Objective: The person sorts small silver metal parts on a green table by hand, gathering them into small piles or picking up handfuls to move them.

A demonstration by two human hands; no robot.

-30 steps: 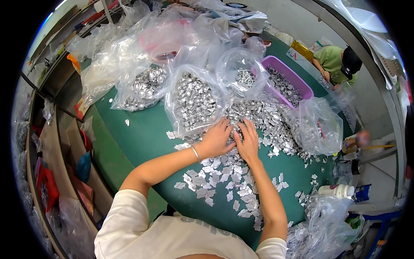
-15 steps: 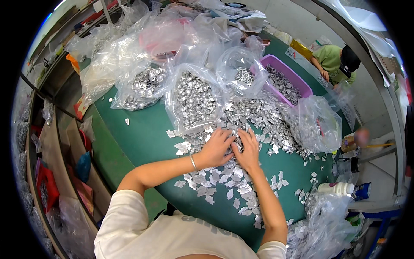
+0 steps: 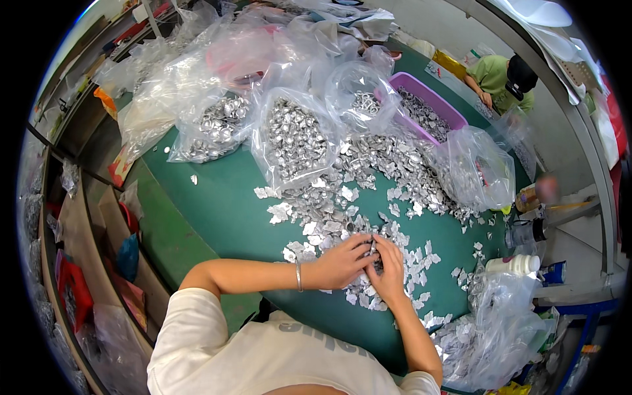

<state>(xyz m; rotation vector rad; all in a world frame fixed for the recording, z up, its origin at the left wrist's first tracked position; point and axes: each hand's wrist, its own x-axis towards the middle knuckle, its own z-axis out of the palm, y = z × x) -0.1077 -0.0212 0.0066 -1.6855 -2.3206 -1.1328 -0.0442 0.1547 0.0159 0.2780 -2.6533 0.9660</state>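
My left hand (image 3: 342, 262), below a silver bangle (image 3: 299, 275) at the wrist, curls its fingers toward my right hand (image 3: 387, 268). The two hands meet over the near part of the green table (image 3: 217, 197). Between their fingertips is a small cluster of silver metal pieces (image 3: 376, 254), partly hidden by the fingers. Flat, leaf-shaped silver metal pieces (image 3: 416, 264) lie around and under both hands. Beyond them spreads a larger loose heap of silver metal pieces (image 3: 388, 158).
Clear plastic bags of metal parts (image 3: 296, 138) stand at the far side, beside a purple bin (image 3: 454, 118) of parts. At right are a white bottle (image 3: 513, 264) and a plastic bag (image 3: 494, 329). Another person in green (image 3: 494, 82) works at the far right.
Both hands have drawn back from the heap toward me and closed together around metal pieces. Loose pieces near the heap have shifted, and the view has moved slightly.
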